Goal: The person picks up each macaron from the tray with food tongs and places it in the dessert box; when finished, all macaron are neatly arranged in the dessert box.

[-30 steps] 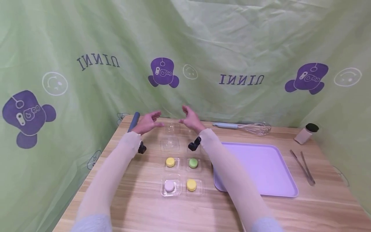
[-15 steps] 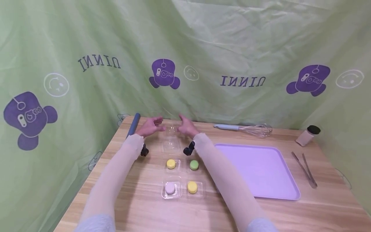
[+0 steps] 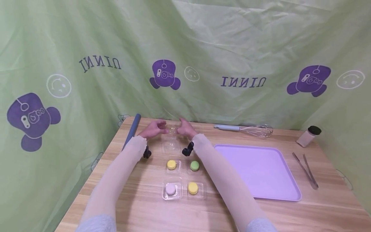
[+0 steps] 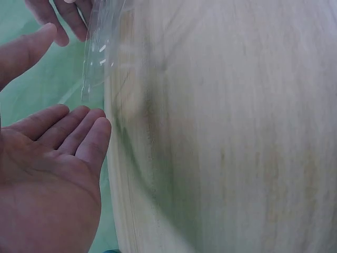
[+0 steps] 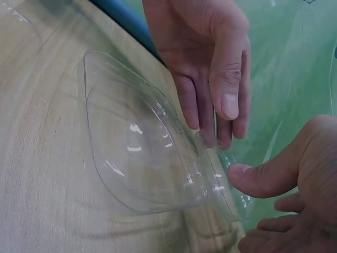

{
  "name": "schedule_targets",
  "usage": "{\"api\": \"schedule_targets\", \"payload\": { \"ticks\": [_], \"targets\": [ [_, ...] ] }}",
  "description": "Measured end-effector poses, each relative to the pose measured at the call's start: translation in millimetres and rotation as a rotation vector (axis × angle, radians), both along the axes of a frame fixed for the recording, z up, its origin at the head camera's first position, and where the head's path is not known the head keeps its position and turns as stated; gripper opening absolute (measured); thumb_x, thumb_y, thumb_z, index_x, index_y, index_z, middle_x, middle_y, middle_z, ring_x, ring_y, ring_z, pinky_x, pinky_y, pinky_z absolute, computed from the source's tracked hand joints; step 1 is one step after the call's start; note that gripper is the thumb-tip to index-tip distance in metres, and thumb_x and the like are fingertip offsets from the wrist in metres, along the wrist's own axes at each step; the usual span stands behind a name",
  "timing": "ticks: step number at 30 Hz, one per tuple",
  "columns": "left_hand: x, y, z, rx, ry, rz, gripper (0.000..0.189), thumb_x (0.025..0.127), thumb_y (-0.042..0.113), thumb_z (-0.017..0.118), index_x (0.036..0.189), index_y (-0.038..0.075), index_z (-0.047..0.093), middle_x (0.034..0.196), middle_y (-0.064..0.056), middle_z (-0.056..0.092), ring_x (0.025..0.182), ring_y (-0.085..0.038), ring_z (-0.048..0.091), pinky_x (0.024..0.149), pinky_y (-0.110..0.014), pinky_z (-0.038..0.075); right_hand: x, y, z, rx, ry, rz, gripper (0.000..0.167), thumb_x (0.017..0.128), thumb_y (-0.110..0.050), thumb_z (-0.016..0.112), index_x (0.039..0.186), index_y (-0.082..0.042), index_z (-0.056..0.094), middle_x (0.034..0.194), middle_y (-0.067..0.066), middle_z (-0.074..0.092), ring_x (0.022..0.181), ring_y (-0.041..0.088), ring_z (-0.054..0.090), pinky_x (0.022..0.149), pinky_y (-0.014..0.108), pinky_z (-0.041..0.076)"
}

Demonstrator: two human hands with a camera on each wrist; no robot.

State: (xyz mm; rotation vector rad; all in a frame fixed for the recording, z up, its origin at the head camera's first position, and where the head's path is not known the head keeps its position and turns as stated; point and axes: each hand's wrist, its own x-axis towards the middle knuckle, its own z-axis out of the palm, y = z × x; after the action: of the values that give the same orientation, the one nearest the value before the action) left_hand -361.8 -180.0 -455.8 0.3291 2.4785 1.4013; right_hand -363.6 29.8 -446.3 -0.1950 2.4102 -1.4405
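A clear plastic clamshell box (image 3: 171, 146) lies open near the back edge, its raised lid (image 5: 218, 184) between my two hands. My left hand (image 3: 155, 129) reaches to the lid's left side with straight fingers, palm turned toward it in the left wrist view. On the other side is my right hand (image 3: 186, 129), its thumb right at the lid's edge in the right wrist view. Nearer me, several clear boxes hold macarons: a yellow one (image 3: 171, 164), a green one (image 3: 195, 165), a lilac one (image 3: 170, 189) and another yellow one (image 3: 193, 188).
A lilac tray (image 3: 261, 170) lies right of my right forearm. Metal tongs (image 3: 305, 170) and a dark-lidded jar (image 3: 308, 136) are at the far right. A whisk (image 3: 243, 129) lies along the back edge, and a blue roller (image 3: 132, 130) beside my left hand. Green cloth (image 3: 203, 48) hangs behind.
Both hands have come down and closer together around the raised lid, the left moving right and the right moving left. The macarons and boxes have stayed in place.
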Motion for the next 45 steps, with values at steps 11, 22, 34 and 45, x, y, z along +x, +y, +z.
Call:
{"api": "schedule_targets", "payload": {
  "ticks": [11, 22, 34, 45],
  "targets": [
    [3.8, 3.4, -3.3, 0.036, -0.062, 0.015, 0.082, 0.093, 0.019, 0.071, 0.158, -0.002, 0.026, 0.164, -0.021, 0.031, 0.149, -0.038, 0.040, 0.126, -0.049, 0.032, -2.4, -2.5, -2.3, 0.038, -0.077, 0.005, 0.093, 0.085, 0.001, 0.067, 0.162, -0.008, 0.016, 0.167, 0.018, 0.027, 0.151, 0.038, 0.034, 0.126, 0.052, 0.033],
    [10.7, 9.3, 26.6, 0.219, 0.007, 0.083, 0.079, 0.095, 0.016, 0.070, 0.158, -0.001, 0.026, 0.165, -0.021, 0.030, 0.149, -0.037, 0.040, 0.124, -0.046, 0.037, 4.1, -2.2, 17.3, -0.060, 0.139, -0.071, 0.088, 0.084, 0.007, 0.068, 0.160, -0.013, 0.028, 0.154, 0.017, 0.049, 0.136, 0.035, 0.055, 0.103, 0.039, 0.058],
    [58.4, 8.6, 76.3, 0.591, -0.072, 0.096, 0.063, 0.104, 0.027, 0.055, 0.154, -0.005, 0.032, 0.156, -0.026, 0.043, 0.136, -0.035, 0.055, 0.120, -0.043, 0.043, 44.8, 26.6, 52.3, -0.052, 0.791, 0.013, 0.086, 0.080, 0.006, 0.077, 0.155, -0.003, 0.035, 0.145, 0.019, 0.055, 0.115, 0.032, 0.065, 0.092, 0.029, 0.062],
    [88.7, 11.5, 94.6, 0.709, -0.444, -0.152, 0.081, 0.106, 0.054, 0.033, 0.152, -0.012, 0.029, 0.156, -0.035, 0.037, 0.135, -0.037, 0.057, 0.114, -0.040, 0.050, 86.6, 55.5, 59.8, 0.163, 1.733, 0.224, 0.049, 0.090, 0.005, 0.065, 0.136, 0.015, 0.052, 0.138, 0.030, 0.059, 0.125, 0.037, 0.061, 0.113, 0.038, 0.052]
  ]
}}
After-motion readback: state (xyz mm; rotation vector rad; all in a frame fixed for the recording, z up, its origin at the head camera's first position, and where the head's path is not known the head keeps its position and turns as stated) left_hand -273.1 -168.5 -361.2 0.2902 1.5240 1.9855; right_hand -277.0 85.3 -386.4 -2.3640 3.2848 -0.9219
